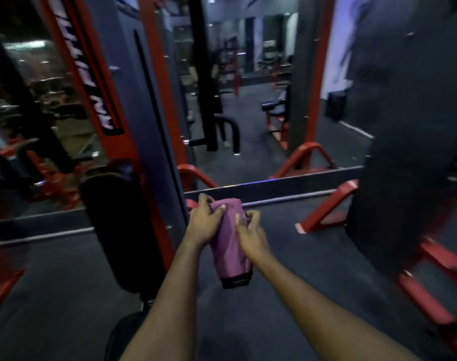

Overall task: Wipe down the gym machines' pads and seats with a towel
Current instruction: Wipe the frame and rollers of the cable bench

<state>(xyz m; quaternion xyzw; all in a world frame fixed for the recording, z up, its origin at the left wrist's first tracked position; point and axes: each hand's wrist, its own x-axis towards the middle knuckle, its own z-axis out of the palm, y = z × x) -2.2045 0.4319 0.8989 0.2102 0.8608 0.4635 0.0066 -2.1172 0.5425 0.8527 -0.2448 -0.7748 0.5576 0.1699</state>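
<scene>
- A black pad point(118, 225) is standing upright at the left, beside a red and grey post point(141, 113).
- The left hand point(204, 225) is gripping the top of a purple towel point(230, 254), fingers curled over it.
- The towel is hanging between both hands, above the dark floor point(313, 269).
- The right hand point(251, 235) is holding the towel's right side, fingers bent round it.

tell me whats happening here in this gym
A person holds a folded purple cloth towel with a dark hem in both hands: the left hand grips its upper end, the right hand its side. The towel is in the air, touching no equipment. A tall black cushioned pad on the red and grey machine stands just to the left, not yet being wiped.
</scene>
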